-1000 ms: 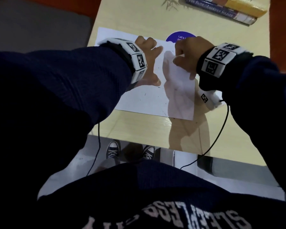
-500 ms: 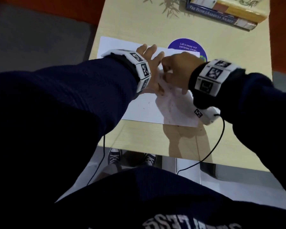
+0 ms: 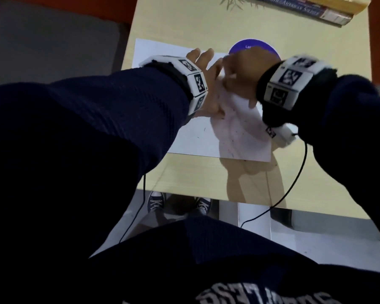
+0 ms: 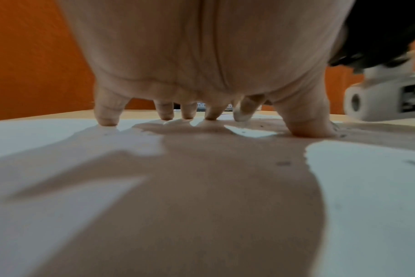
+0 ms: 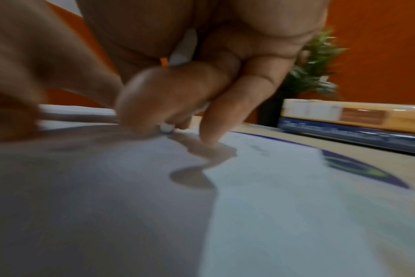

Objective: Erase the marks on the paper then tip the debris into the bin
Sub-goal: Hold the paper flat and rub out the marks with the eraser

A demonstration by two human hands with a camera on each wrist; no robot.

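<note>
A big tan table (image 3: 184, 23) holds a white paper (image 3: 198, 139) in its middle. Two books (image 3: 312, 7) lie stacked at 1 o'clock from the paper, and a purple round sticker (image 3: 241, 46) peeks out at its 12 o'clock edge. The left hand (image 3: 206, 84) lies spread flat on the paper, fingertips (image 4: 107, 120) pressing down. The right hand (image 3: 239, 71), just beside it at 3 o'clock, pinches a small white eraser (image 5: 166, 129) against the paper. Tiny dark crumbs (image 3: 235, 137) dot the sheet at 6 o'clock from the hands.
</note>
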